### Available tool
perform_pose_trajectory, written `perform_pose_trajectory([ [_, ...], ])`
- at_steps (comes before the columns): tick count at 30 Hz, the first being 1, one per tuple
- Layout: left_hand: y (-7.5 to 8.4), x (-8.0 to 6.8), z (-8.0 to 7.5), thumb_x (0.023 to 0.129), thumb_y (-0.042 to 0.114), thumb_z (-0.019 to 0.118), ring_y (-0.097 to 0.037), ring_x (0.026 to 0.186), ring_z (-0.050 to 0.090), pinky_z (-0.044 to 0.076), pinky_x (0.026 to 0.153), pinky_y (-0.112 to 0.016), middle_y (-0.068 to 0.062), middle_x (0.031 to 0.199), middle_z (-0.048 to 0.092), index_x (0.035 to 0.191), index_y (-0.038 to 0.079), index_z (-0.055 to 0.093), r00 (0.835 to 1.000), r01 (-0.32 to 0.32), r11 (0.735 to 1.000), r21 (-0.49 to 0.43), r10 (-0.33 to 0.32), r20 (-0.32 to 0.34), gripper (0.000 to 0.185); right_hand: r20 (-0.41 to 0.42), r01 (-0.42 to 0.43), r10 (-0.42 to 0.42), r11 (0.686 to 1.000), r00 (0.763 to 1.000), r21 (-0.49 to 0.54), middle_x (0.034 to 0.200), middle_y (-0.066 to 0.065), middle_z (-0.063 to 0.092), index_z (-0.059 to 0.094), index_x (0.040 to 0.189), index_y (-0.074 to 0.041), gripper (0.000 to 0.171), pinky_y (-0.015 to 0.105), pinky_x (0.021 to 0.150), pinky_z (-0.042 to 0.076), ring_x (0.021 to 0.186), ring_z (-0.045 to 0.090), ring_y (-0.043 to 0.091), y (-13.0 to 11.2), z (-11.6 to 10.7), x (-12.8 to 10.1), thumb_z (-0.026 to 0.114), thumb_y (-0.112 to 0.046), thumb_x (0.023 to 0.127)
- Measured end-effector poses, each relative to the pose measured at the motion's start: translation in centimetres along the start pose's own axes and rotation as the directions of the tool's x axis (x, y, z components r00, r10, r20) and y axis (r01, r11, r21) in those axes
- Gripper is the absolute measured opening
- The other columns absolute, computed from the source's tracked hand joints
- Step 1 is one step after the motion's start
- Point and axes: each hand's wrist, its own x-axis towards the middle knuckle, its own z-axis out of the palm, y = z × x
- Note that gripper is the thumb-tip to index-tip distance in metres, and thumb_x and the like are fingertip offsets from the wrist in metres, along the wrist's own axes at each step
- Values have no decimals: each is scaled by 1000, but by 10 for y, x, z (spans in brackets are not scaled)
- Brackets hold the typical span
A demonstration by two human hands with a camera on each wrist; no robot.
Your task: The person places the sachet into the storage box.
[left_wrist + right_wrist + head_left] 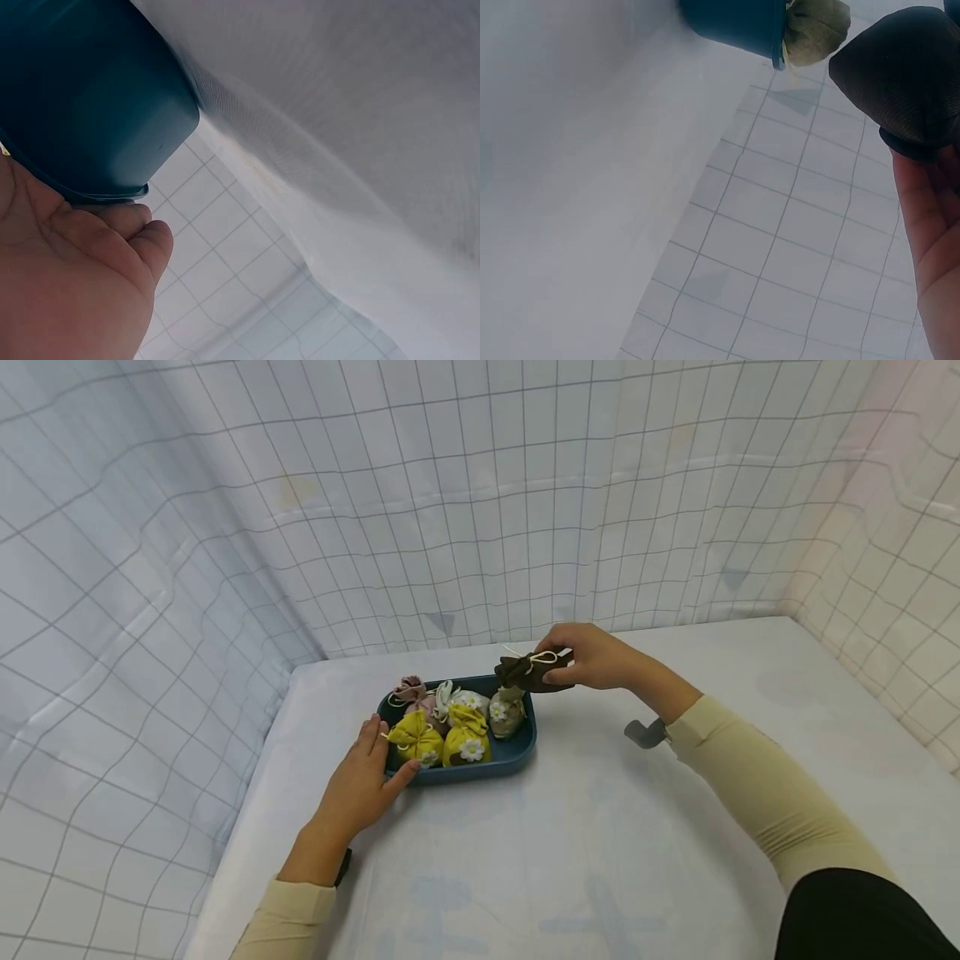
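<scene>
Right hand (592, 656) grip pinching brown pouch (528, 671), above tray (480, 764)

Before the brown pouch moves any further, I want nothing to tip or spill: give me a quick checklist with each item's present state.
1. Right hand grips the brown pouch: ok, fingers pinch it near its tied neck.
2. Left hand steadies the blue tray: ok, it rests against the tray's left end.
3. Pouch lifted off the tray: ok, it hangs above the right rear corner.
4. Other pouches settled: ok, two yellow pouches sit in front, the olive pouch at right.
5. Free room in the tray: cannot tell.
6. Drawstring knot tight: cannot tell, too small.
</scene>
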Motion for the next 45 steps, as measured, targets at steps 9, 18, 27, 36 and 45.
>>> perform_pose_trajectory([
  [9,0,1,0,99,61,47,-40,148,14,25,114,-56,-26,162,12,152,-11,22,1000,7,1000,-2,-7,9,93,68,48,-47,999,997,-16,106,-6,64,71,111,-17,26,40,82,53,95,58,15,-12,9,8,75,-16,86],
  [18,2,0,-2,100,59,48,-42,147,16,26,113,-57,-27,161,12,152,-11,22,1000,12,1000,2,-12,8,91,129,123,-124,992,984,18,105,-6,63,70,112,-17,25,34,82,53,95,60,13,-29,9,9,75,-17,87],
  [27,0,0,0,98,62,46,-42,148,15,27,113,-57,-27,161,12,153,-10,22,1000,20,1000,4,-20,15,94,231,134,-132,991,964,6,105,-6,63,70,112,-15,25,38,81,54,95,58,14,-36,21,17,74,-18,87],
  [36,0,1,-1,98,65,45,-41,148,15,26,113,-57,-26,162,11,153,-10,22,1000,19,1000,0,-19,20,96,309,143,-131,990,942,-13,102,-7,63,70,112,-14,25,30,82,51,93,58,12,-35,44,27,74,-19,87],
  [45,1,0,-1,99,60,47,-43,147,17,27,113,-57,-27,161,11,152,-12,22,1000,8,1000,2,-8,9,93,333,141,-126,990,934,-23,104,-6,62,70,117,-11,31,29,81,51,90,56,11,-28,66,30,74,-21,88],
])
